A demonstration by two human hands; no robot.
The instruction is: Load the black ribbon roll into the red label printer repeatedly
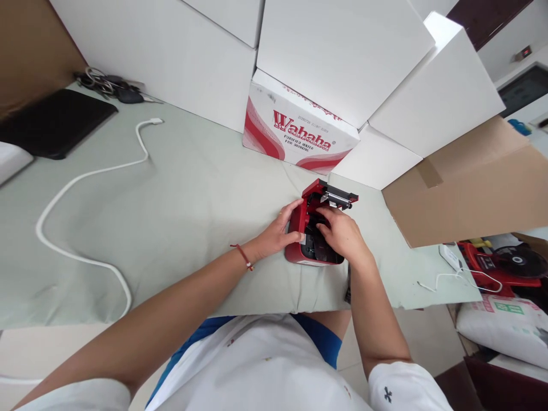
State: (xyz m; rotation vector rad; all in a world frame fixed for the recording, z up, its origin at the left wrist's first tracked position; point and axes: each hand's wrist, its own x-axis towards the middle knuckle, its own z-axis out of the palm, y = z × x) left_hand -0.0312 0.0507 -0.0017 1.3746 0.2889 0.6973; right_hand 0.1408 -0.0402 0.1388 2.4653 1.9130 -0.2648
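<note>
A small red and black label printer [314,264] sits on the cloth-covered table with its lid [336,195] raised, showing a roller along the lid's edge. My left hand [282,231] is closed on the printer's left side, thumb at the near rim and fingers at the back near the hinge. Inside the opening reach the fingers of my right hand [342,233]; thumb and forefinger are apart, and no object shows between them. The other right fingertips are partly hidden. A dark object [347,285] lies mostly behind my right forearm.
A white cable [72,182] curves across the left of the table [188,188]. Keys [113,85] and a black flat case [60,123] lie at the far left. White boxes [342,51], a Wahaha carton [299,128] and a cardboard box [466,182] line the back and right.
</note>
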